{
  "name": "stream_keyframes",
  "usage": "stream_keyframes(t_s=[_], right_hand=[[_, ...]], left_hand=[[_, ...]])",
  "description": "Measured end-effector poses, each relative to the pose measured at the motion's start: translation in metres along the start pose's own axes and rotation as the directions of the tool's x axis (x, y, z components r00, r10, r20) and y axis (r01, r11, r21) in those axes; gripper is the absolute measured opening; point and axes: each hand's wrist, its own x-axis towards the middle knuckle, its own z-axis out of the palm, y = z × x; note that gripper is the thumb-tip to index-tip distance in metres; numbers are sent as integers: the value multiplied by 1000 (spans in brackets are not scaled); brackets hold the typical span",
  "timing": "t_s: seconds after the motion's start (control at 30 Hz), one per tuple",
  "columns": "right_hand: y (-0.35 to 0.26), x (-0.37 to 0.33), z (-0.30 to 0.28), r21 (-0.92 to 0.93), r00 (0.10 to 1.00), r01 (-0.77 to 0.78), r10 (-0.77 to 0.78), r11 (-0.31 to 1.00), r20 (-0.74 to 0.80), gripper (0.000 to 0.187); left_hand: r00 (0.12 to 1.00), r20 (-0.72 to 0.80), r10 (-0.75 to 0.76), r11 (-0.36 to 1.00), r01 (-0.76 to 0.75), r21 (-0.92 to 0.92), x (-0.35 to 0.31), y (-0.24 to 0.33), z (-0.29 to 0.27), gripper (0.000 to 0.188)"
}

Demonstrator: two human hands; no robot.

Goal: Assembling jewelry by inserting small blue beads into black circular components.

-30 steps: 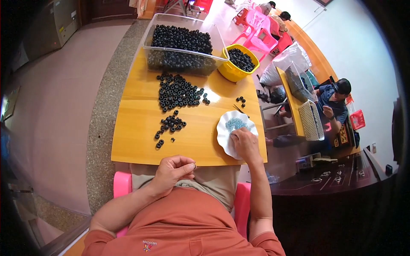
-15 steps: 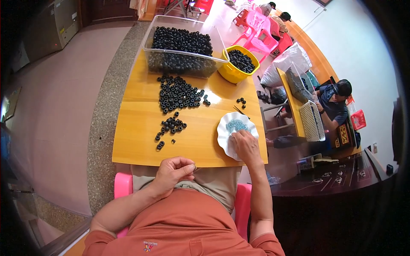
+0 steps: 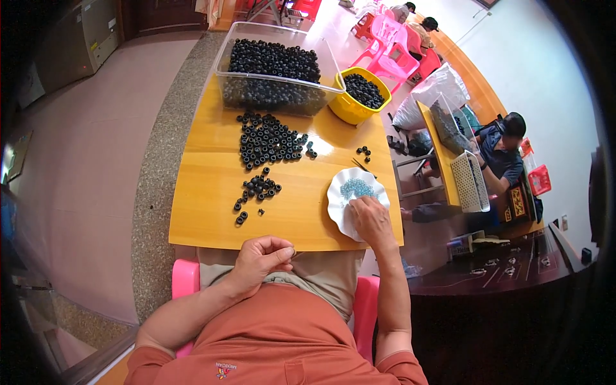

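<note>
My right hand [image 3: 372, 219] reaches into a white scalloped plate [image 3: 339, 221], its fingertips pinched together beside small pale-blue beads [image 3: 357, 187]. What those fingers hold, if anything, is too small to make out. Just off the table's near edge, my left hand [image 3: 261, 262] is closed, thumb pressed against the forefinger on a tiny dark thing I cannot name. Loose black ring-shaped pieces [image 3: 260, 187] lie on the table ahead of my left hand, with a larger spread [image 3: 269, 141] of them farther back.
A clear plastic bin [image 3: 276, 96] of black pieces stands at the table's far end, with a yellow tub [image 3: 351, 110] of them to its right. Tweezers [image 3: 364, 168] lie behind the plate. On the right, another person [image 3: 504, 151] sits by a white perforated basket [image 3: 470, 183].
Both my hands keep nearly the same place and pose. At the right, the other person's head has shifted slightly.
</note>
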Motion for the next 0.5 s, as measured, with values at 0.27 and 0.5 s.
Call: stream_keyframes(t_s=[0.27, 0.5], right_hand=[[-8, 8, -5, 157, 996, 19, -6, 987, -83, 13], [-9, 18, 1, 116, 999, 33, -33, 993, -1, 10]], left_hand=[[1000, -4, -1, 1000, 1, 7, 0, 0, 1, 13], [1000, -2, 8, 1000, -8, 4, 0, -2, 0, 12]])
